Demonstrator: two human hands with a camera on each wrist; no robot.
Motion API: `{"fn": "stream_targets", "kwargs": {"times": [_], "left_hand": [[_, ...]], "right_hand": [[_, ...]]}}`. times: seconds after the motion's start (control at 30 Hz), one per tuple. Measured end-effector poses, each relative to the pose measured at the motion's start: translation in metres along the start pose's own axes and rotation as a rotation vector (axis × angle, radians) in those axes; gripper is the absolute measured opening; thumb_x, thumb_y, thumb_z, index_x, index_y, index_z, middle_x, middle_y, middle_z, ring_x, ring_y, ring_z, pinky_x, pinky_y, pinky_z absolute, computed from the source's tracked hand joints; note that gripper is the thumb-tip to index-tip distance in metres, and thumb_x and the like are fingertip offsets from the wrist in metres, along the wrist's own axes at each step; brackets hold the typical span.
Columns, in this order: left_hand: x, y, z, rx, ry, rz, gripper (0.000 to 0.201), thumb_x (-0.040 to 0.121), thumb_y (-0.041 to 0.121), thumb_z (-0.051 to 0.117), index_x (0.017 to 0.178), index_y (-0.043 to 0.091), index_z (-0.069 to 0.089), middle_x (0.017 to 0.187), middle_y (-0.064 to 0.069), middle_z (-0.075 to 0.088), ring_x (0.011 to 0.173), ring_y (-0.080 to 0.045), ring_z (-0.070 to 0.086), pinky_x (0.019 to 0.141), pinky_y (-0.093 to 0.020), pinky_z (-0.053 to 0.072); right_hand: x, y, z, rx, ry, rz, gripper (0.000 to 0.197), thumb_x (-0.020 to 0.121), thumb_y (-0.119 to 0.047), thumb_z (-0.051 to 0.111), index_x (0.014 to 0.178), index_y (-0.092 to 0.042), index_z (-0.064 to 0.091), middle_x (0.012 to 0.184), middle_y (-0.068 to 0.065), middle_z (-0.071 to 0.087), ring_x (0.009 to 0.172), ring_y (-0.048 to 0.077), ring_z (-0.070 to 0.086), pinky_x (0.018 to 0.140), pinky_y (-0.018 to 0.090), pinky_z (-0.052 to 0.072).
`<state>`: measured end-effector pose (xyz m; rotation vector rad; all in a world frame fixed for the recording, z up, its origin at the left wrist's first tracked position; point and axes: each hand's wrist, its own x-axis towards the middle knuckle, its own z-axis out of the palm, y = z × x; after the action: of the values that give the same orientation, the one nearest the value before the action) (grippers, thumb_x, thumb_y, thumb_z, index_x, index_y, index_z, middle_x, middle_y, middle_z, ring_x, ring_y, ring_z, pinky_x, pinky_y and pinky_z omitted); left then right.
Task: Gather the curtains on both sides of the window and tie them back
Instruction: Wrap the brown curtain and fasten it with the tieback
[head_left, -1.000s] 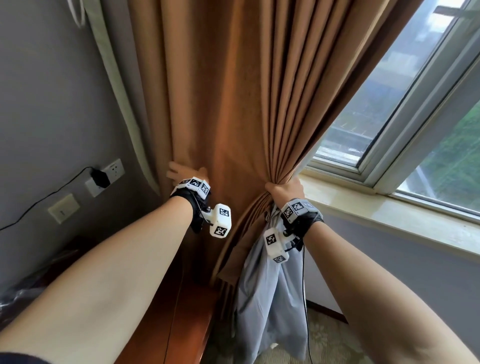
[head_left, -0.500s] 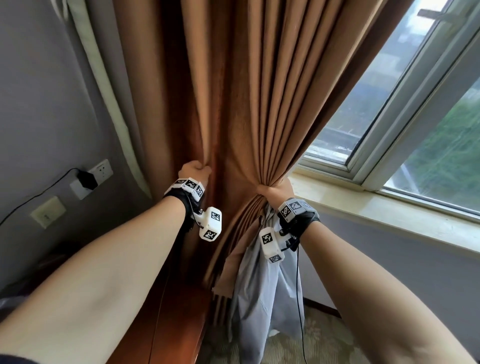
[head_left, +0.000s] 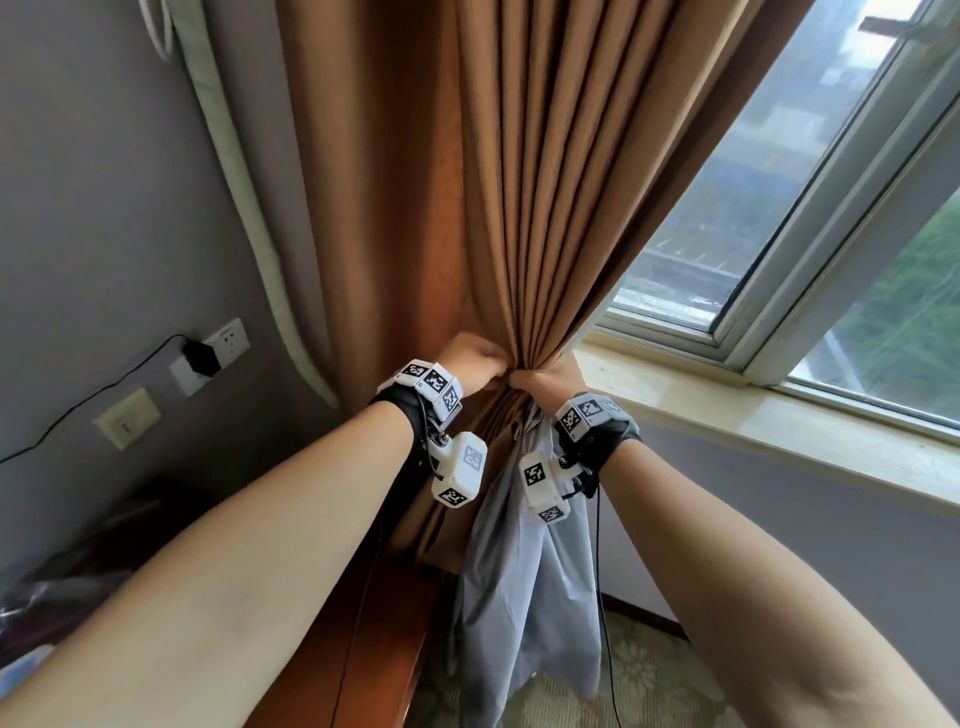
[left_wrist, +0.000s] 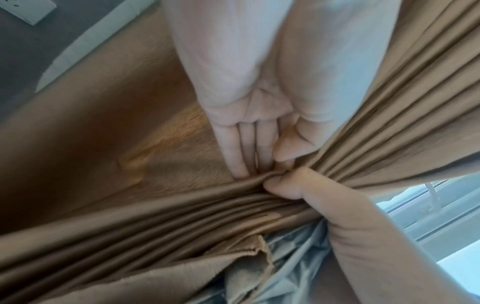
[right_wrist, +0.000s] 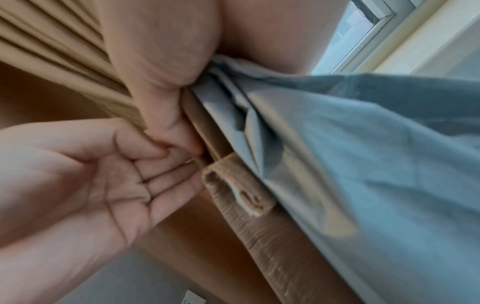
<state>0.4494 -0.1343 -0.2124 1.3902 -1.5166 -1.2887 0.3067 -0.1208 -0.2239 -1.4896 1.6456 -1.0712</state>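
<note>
The tan curtain (head_left: 519, 208) is drawn into a tight bunch at sill height, left of the window (head_left: 753, 182). My right hand (head_left: 524, 379) grips that bunch from the right, thumb across the pleats (left_wrist: 283, 187). Its grey lining (head_left: 519, 571) hangs loose below my fist and fills the right wrist view (right_wrist: 363, 144). My left hand (head_left: 485, 364) meets the right hand from the left. It pinches a fold of the curtain (left_wrist: 389, 123) at its fingertips (left_wrist: 244, 164), palm bare (right_wrist: 91, 185). The back of the bunch is hidden.
A stone window sill (head_left: 753, 431) runs to the right. On the grey wall at left are a socket with a black plug (head_left: 208, 353) and a switch plate (head_left: 127, 418). A pale band (head_left: 234, 171) hangs along the wall. Wooden furniture (head_left: 363, 649) stands below my left arm.
My left hand took a fold at the curtain's left part and pulled it right until it met my right hand. The right hand kept its grip on the bunch.
</note>
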Motion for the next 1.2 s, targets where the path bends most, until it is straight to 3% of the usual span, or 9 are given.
{"fn": "stream_targets", "kwargs": {"times": [0.13,0.23,0.37,0.47,0.57,0.67,0.77,0.9,1.2], "left_hand": [[-0.001,0.002,-0.003,0.033,-0.031,-0.03,0.03,0.071,0.002,0.051,0.09,-0.001,0.074,0.079,-0.01,0.065,0.084,-0.022,0.058,0.091,-0.04,0.052],[-0.004,0.001,-0.01,0.046,-0.073,-0.067,0.039,0.084,-0.004,0.046,0.108,0.011,0.073,0.091,-0.005,0.069,0.086,-0.015,0.063,0.086,-0.034,0.054],[0.007,-0.014,-0.036,-0.056,0.205,-0.144,0.012,0.086,0.011,0.061,0.084,0.015,0.072,0.092,-0.014,0.074,0.067,-0.019,0.07,0.06,-0.026,0.058],[0.015,-0.025,-0.066,0.033,0.588,-0.288,0.037,0.076,0.027,0.062,0.111,0.015,0.06,0.109,-0.015,0.068,0.096,-0.035,0.068,0.087,-0.041,0.055],[0.023,-0.025,-0.085,0.146,0.697,-0.419,0.078,0.085,0.035,0.065,0.146,0.007,0.025,0.148,-0.018,0.037,0.132,-0.037,0.044,0.109,-0.043,0.037],[0.03,-0.016,-0.09,0.183,0.756,-0.478,0.096,0.091,0.036,0.062,0.155,0.013,-0.005,0.161,-0.013,0.011,0.144,-0.031,0.027,0.113,-0.044,0.026],[0.046,-0.024,-0.105,0.038,0.825,-0.368,0.1,0.081,0.036,0.067,0.155,0.022,0.002,0.158,-0.011,0.024,0.137,-0.032,0.039,0.108,-0.046,0.034],[0.052,-0.038,-0.117,0.162,0.828,-0.174,0.027,0.084,0.02,0.06,0.11,0.012,0.061,0.108,-0.02,0.067,0.102,-0.038,0.063,0.087,-0.039,0.051],[0.02,-0.022,-0.078,0.191,0.528,0.016,0.031,0.081,0.029,0.065,0.059,0.012,0.051,0.056,-0.002,0.052,0.069,-0.029,0.056,0.06,-0.03,0.034]], "right_hand": [[0.0,0.004,0.002,0.075,-0.001,-0.028,0.067,0.047,-0.037,0.09,0.108,-0.019,0.07,0.1,-0.003,0.074,0.095,0.013,0.07,0.082,0.033,0.058],[0.001,0.001,0.001,0.024,0.109,0.056,0.055,0.058,-0.028,0.085,0.108,-0.016,0.066,0.095,-0.001,0.071,0.088,0.018,0.068,0.073,0.028,0.054],[0.006,-0.002,0.003,-0.009,0.138,0.132,0.044,0.067,-0.019,0.078,0.108,-0.013,0.064,0.095,0.005,0.067,0.085,0.024,0.064,0.071,0.029,0.051],[0.01,-0.001,0.006,-0.014,0.131,0.118,0.039,0.064,-0.019,0.078,0.101,-0.012,0.069,0.091,0.007,0.07,0.083,0.025,0.066,0.07,0.031,0.055],[0.013,-0.004,0.008,0.009,0.121,0.107,0.039,0.059,-0.019,0.078,0.096,-0.014,0.068,0.091,0.006,0.07,0.085,0.025,0.067,0.074,0.034,0.057],[0.016,-0.007,0.009,0.036,0.105,0.089,0.037,0.059,-0.013,0.079,0.092,-0.019,0.065,0.091,0.005,0.069,0.087,0.024,0.066,0.078,0.037,0.057],[0.024,-0.003,0.013,0.038,0.081,0.093,0.051,0.043,-0.026,0.077,0.093,-0.017,0.069,0.088,0.004,0.072,0.085,0.024,0.069,0.078,0.044,0.06],[0.031,-0.003,0.017,0.031,0.088,0.087,0.052,0.044,-0.023,0.079,0.095,-0.017,0.07,0.09,0.006,0.072,0.086,0.023,0.068,0.077,0.043,0.06],[0.038,-0.008,0.029,-0.011,0.117,0.087,0.031,0.067,-0.015,0.075,0.097,-0.015,0.067,0.083,0.0,0.067,0.075,0.018,0.062,0.06,0.021,0.044]]}}
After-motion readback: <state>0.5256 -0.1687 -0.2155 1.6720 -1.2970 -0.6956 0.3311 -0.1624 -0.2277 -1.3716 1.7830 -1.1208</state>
